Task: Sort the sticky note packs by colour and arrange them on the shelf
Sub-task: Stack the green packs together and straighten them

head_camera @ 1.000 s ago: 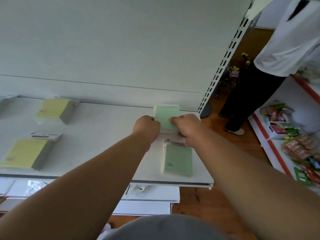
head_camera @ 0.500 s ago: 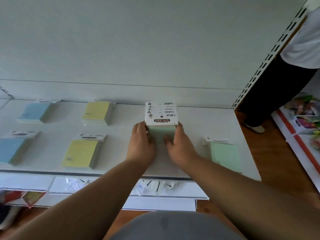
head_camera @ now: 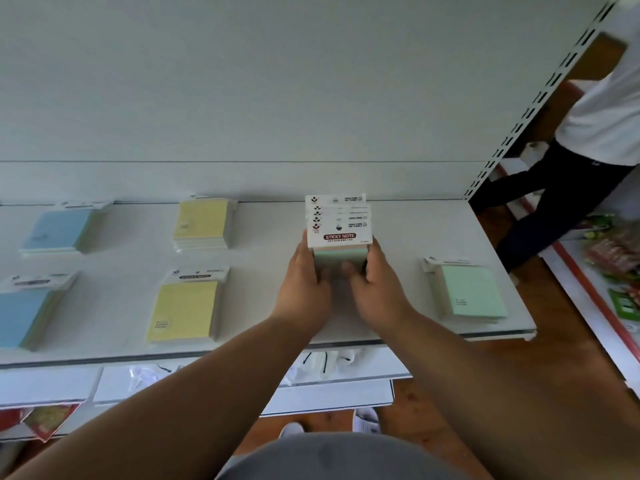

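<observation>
Both hands hold one upright bundle of green sticky note packs (head_camera: 340, 233) over the middle of the white shelf (head_camera: 277, 237), its white header cards fanned at the top. My left hand (head_camera: 304, 285) grips its left side and my right hand (head_camera: 375, 289) grips its right side. A green stack (head_camera: 467, 292) lies flat at the shelf's right front. Two yellow stacks lie left of centre, one at the back (head_camera: 202, 223) and one at the front (head_camera: 185, 310). Two blue stacks lie at the far left, back (head_camera: 57, 232) and front (head_camera: 24, 315).
A person in a white shirt and dark trousers (head_camera: 568, 188) stands in the aisle to the right. A red-edged shelf with packaged goods (head_camera: 616, 271) runs along the far right. A lower shelf (head_camera: 207, 379) holds plastic wrappers. The slotted upright (head_camera: 530, 109) marks the shelf's right end.
A second ago both hands were at the green packs on the shelf's right. They have since lifted a bundle upright and carried it left toward the shelf's middle; the view shifted left.
</observation>
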The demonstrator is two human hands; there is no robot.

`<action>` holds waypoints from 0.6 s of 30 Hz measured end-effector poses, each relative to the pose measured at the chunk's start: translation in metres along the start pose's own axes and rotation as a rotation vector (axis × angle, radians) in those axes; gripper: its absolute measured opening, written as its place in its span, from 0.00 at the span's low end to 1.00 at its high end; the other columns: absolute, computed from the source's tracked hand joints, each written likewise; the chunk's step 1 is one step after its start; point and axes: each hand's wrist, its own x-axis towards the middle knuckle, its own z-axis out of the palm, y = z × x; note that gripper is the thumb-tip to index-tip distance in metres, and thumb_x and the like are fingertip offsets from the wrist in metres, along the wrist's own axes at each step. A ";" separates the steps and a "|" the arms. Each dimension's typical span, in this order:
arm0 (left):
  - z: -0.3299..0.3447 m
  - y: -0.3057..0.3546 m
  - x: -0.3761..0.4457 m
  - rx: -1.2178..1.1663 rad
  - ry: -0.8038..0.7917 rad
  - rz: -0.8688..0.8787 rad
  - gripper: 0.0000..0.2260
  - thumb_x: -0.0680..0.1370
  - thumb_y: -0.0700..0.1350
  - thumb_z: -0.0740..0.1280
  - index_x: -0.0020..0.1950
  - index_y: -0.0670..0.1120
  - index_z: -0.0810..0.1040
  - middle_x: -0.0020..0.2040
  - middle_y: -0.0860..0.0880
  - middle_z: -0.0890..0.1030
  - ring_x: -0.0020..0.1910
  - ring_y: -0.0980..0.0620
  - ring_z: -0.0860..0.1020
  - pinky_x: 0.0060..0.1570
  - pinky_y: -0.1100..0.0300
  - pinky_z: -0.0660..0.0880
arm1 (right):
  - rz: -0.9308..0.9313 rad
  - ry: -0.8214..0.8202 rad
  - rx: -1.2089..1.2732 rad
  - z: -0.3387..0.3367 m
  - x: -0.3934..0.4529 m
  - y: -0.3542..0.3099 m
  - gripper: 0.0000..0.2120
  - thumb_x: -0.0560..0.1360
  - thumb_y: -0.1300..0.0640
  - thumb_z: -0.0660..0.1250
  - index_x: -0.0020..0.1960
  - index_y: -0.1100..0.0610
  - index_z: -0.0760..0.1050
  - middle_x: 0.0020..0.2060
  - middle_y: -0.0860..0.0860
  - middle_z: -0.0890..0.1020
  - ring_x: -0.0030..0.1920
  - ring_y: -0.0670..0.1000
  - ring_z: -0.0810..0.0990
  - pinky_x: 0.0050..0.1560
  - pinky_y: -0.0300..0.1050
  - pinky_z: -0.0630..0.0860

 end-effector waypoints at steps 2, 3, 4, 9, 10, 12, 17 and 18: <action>0.000 -0.003 0.002 -0.016 -0.017 0.000 0.31 0.74 0.33 0.59 0.75 0.53 0.61 0.69 0.54 0.71 0.66 0.57 0.70 0.62 0.65 0.66 | -0.004 0.005 -0.005 0.000 0.000 0.002 0.27 0.78 0.64 0.63 0.75 0.53 0.61 0.65 0.44 0.76 0.63 0.40 0.74 0.64 0.36 0.68; -0.001 -0.003 0.003 -0.023 -0.026 0.008 0.32 0.74 0.34 0.59 0.75 0.53 0.59 0.70 0.55 0.70 0.66 0.57 0.70 0.63 0.65 0.66 | -0.008 0.005 -0.003 0.000 0.000 0.003 0.27 0.78 0.63 0.63 0.75 0.53 0.61 0.65 0.44 0.76 0.63 0.41 0.74 0.65 0.37 0.68; -0.001 -0.002 0.002 -0.024 -0.036 0.011 0.32 0.74 0.33 0.59 0.75 0.54 0.59 0.68 0.57 0.70 0.64 0.59 0.70 0.61 0.67 0.66 | -0.011 0.002 -0.003 0.000 0.000 0.004 0.27 0.78 0.62 0.63 0.75 0.53 0.61 0.65 0.45 0.76 0.64 0.42 0.74 0.66 0.39 0.69; -0.006 0.003 0.007 0.054 -0.042 -0.030 0.25 0.75 0.34 0.58 0.71 0.50 0.66 0.65 0.51 0.73 0.61 0.52 0.73 0.54 0.66 0.65 | 0.028 0.026 -0.090 0.002 0.005 -0.004 0.24 0.80 0.61 0.60 0.74 0.51 0.61 0.65 0.50 0.76 0.63 0.50 0.76 0.61 0.42 0.71; -0.007 0.005 0.012 0.078 -0.028 -0.037 0.23 0.75 0.34 0.58 0.69 0.48 0.68 0.64 0.49 0.74 0.62 0.49 0.73 0.55 0.63 0.66 | 0.033 0.036 -0.105 0.002 0.008 -0.008 0.23 0.79 0.61 0.60 0.73 0.51 0.63 0.65 0.50 0.77 0.62 0.51 0.76 0.60 0.43 0.71; -0.012 0.010 0.022 0.137 -0.005 -0.038 0.19 0.76 0.36 0.58 0.67 0.45 0.69 0.63 0.46 0.73 0.61 0.46 0.73 0.55 0.60 0.69 | 0.054 0.055 -0.140 0.002 0.018 -0.019 0.21 0.79 0.60 0.60 0.71 0.50 0.66 0.62 0.49 0.79 0.59 0.52 0.78 0.56 0.43 0.72; -0.028 0.025 0.053 0.305 -0.066 -0.129 0.14 0.78 0.40 0.58 0.63 0.41 0.72 0.60 0.42 0.72 0.55 0.41 0.74 0.49 0.58 0.70 | 0.141 -0.010 -0.291 -0.008 0.050 -0.039 0.14 0.79 0.55 0.59 0.63 0.53 0.74 0.54 0.52 0.81 0.52 0.56 0.79 0.50 0.47 0.75; -0.030 0.026 0.060 0.339 -0.101 -0.156 0.14 0.77 0.40 0.58 0.62 0.41 0.73 0.59 0.41 0.74 0.53 0.40 0.75 0.47 0.57 0.71 | 0.165 -0.027 -0.341 -0.010 0.056 -0.040 0.13 0.79 0.54 0.59 0.61 0.55 0.75 0.52 0.53 0.82 0.51 0.57 0.80 0.50 0.48 0.77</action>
